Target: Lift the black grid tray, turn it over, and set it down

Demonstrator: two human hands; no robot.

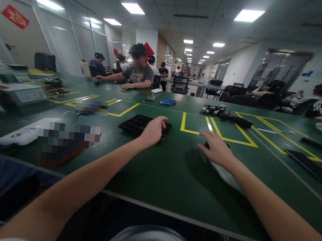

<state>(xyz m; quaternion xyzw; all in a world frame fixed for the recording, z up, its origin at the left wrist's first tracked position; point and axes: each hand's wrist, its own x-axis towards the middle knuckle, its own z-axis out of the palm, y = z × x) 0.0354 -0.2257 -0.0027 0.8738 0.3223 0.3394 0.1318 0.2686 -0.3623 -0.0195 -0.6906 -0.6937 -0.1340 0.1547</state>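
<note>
My left hand (153,130) is over the right part of a black compartment tray (133,124), fingers curled and pointing right. What its fingertips hold, if anything, is hidden. Farther right, my right hand (218,148) is low above the green table, with thumb and fingers bent around a small black object (208,145). Most of that object is covered by the hand, so its kind does not show. Beneath the right forearm lies a pale, glossy surface (226,174), partly blocked and blurred.
Yellow tape (228,140) marks the green table (166,174). A blue glove (168,102) and a bundle of black items (219,112) lie farther back. A white device (29,131) and a grey box (22,93) are at left. Across the table sits a person (137,74).
</note>
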